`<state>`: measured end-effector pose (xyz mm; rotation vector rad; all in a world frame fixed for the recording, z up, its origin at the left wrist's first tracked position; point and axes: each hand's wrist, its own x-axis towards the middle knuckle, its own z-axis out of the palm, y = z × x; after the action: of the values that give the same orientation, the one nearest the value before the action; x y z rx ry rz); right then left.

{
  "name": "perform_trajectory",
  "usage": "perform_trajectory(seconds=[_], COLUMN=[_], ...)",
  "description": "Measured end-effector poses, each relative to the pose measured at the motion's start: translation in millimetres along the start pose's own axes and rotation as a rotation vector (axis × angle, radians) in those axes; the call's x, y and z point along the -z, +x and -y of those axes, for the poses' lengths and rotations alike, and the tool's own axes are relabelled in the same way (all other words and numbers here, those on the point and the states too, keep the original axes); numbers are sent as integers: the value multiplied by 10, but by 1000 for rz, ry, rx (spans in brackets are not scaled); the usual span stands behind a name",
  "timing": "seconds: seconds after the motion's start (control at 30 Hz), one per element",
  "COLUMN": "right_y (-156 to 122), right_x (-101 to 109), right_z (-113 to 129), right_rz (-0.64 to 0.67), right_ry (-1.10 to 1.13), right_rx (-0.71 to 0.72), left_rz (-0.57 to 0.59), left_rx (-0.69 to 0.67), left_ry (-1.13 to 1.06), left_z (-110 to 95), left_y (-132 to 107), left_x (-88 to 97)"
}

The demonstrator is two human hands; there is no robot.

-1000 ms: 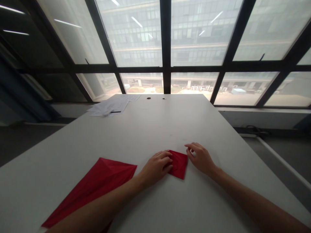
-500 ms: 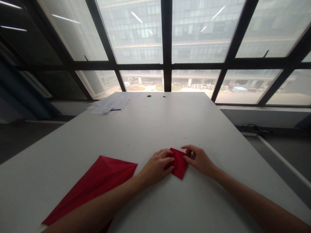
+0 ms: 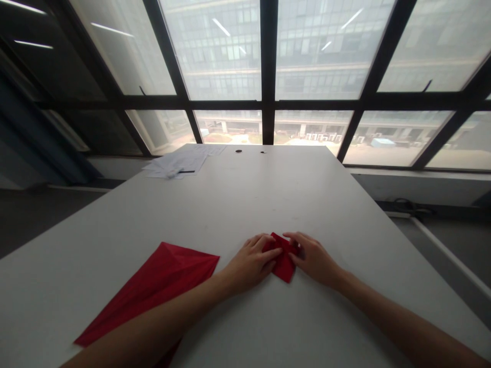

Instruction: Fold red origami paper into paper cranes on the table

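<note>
A small folded red paper (image 3: 284, 266) lies on the white table (image 3: 245, 204) in front of me. My left hand (image 3: 251, 263) rests on its left side, fingers curled and pressing down on it. My right hand (image 3: 312, 258) covers its right edge, with thumb and fingers pinched on the paper. Both hands hide most of the small piece. A larger creased red paper sheet (image 3: 161, 289) lies flat to the left, partly under my left forearm.
A loose stack of white papers (image 3: 178, 163) with a dark pen sits at the table's far left corner. Two small round holes (image 3: 250, 152) mark the far edge. Large dark-framed windows stand behind the table. Floor drops away on both sides.
My right hand has moved left from beside the small red paper onto its right edge. The left hand stays on the paper. The view has shifted slightly.
</note>
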<state>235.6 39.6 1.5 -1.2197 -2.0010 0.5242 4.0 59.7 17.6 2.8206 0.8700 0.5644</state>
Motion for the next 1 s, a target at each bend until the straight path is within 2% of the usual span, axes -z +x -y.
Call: perform_trajectory(seconds=[0.17,0.5,0.6,0.7,0.8,1.0], right_y=[-15,-9,-3,12,38,77], right_x=[26,90,112,122,134,146], right_z=[69,158,156,85,9,-25], right_rz=[106,171,194,125,30,183], right_ry=[-23,-65,-73,-38,-143,-377], right_rx=[140,255,287,269,221,160], left_rz=[20,3,7,6,14,21], left_rx=[-5,91,72,46,15,-52], left_ry=[-50,-86,-70,-44,-29,-9], left_z=[17,4,20,42,51,35], left_y=[8,3,-3,-8,-6,9], left_x=[-17,-24,-42,-60,-54,-5])
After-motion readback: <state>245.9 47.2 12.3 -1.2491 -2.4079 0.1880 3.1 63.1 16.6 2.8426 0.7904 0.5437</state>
